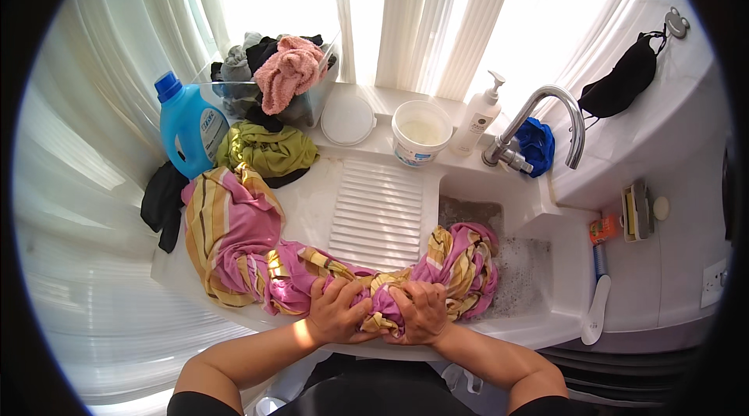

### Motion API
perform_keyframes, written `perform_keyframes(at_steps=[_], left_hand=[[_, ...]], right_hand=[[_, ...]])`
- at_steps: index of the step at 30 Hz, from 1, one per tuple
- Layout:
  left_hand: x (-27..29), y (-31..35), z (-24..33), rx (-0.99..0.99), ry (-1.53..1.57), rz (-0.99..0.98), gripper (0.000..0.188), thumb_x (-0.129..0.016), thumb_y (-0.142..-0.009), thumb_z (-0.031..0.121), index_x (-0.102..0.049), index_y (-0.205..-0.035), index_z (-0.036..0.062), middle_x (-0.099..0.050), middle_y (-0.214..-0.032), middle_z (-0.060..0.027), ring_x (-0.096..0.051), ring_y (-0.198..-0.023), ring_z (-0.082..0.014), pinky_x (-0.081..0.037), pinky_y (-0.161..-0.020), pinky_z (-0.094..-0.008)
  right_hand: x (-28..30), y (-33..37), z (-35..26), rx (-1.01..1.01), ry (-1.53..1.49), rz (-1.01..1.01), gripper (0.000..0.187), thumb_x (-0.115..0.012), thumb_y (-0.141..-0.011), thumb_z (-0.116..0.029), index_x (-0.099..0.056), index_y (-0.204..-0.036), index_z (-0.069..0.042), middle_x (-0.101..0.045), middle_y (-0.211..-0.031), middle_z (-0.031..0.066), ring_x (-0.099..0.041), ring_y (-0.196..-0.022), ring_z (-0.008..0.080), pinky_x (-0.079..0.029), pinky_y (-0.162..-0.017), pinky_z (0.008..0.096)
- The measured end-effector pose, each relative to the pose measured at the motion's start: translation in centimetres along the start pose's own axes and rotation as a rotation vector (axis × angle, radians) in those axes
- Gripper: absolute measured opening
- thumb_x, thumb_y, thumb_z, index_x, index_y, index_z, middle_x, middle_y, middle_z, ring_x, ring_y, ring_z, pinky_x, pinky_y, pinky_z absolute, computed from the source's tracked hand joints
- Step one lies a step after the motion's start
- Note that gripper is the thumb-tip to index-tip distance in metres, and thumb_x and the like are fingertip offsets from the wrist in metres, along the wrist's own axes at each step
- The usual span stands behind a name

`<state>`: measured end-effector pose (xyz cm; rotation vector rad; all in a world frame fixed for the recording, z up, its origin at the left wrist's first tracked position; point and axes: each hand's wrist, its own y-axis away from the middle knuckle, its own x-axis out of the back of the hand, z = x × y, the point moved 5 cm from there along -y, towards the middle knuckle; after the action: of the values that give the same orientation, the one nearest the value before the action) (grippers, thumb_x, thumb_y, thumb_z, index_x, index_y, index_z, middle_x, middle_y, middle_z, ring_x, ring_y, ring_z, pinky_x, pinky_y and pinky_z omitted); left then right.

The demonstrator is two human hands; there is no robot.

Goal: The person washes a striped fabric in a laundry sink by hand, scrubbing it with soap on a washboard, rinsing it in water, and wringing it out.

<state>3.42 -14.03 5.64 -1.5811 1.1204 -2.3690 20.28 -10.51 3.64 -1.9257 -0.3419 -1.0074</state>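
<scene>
A long pink cloth with yellow stripes (234, 233) lies twisted across the front of a white laundry sink (300, 201). My left hand (338, 311) is closed around its bunched middle, and my right hand (421, 311) grips it just beside, the two close together near the front edge. Left of my hands the cloth spreads into a loose heap on the sink top. Its right end hangs in the basin over sudsy grey water (527, 272). Behind the cloth shows the ribbed washboard (377, 213) moulded into the sink.
At the back left stand a blue detergent bottle (187, 123), green clothing (265, 151) and a clear bin of laundry holding a pink fuzzy cloth (289, 73). A white tub (421, 131), pump bottle (476, 116) and curved faucet (573, 116) line the back. A white-handled brush (597, 311) rests at right.
</scene>
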Motion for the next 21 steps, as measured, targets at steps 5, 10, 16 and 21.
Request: perform_keyframes(at_steps=[5, 10, 16, 21], left_hand=[[-9.1, -9.6, -12.9, 0.540, 0.076, -0.173, 0.044, -0.062, -0.085, 0.052, -0.071, -0.086, 0.0091, -0.069, -0.095, -0.0126, -0.061, -0.088, -0.0326, -0.039, -0.086, -0.0468], [-9.3, -11.9, -15.2, 0.655, 0.132, -0.276, 0.045, -0.060, -0.089, 0.048, -0.067, -0.082, 0.0041, -0.065, -0.078, -0.0157, -0.060, -0.080, -0.0377, -0.043, -0.078, -0.0493], [0.9, -4.7, -2.0, -0.088, 0.222, -0.076, 0.037, -0.071, -0.079, 0.048, -0.062, -0.074, 0.0125, -0.059, -0.081, -0.0052, -0.056, -0.078, -0.0264, -0.041, -0.074, -0.0408], [-6.3, -6.4, -8.5, 0.139, 0.188, 0.073, 0.019, -0.065, -0.081, 0.023, -0.055, -0.071, 0.0096, -0.053, -0.072, -0.0098, -0.052, -0.069, -0.0302, -0.039, -0.063, -0.0439]], right_hand=[[-7.5, -10.4, 11.0, -0.337, -0.002, 0.072, 0.029, -0.061, -0.080, -0.033, -0.067, -0.086, -0.006, -0.064, -0.082, 0.0131, -0.059, -0.084, 0.0324, -0.042, -0.075, 0.0451], [-8.1, -12.9, 13.4, -0.688, -0.132, -0.317, 0.056, -0.053, -0.085, -0.049, -0.065, -0.126, -0.012, -0.068, -0.092, 0.0175, -0.062, -0.097, 0.0360, -0.045, -0.086, 0.0504], [1.4, -3.5, 1.2, -0.053, 0.003, -0.211, 0.089, -0.071, -0.061, -0.066, -0.057, -0.135, -0.020, -0.051, -0.108, 0.0079, -0.050, -0.099, 0.0235, -0.031, -0.089, 0.0441], [-6.5, -7.4, 6.6, -0.165, -0.091, -0.176, 0.054, -0.068, -0.066, -0.048, -0.067, -0.108, -0.014, -0.058, -0.088, 0.0087, -0.058, -0.081, 0.0264, -0.039, -0.077, 0.0458]])
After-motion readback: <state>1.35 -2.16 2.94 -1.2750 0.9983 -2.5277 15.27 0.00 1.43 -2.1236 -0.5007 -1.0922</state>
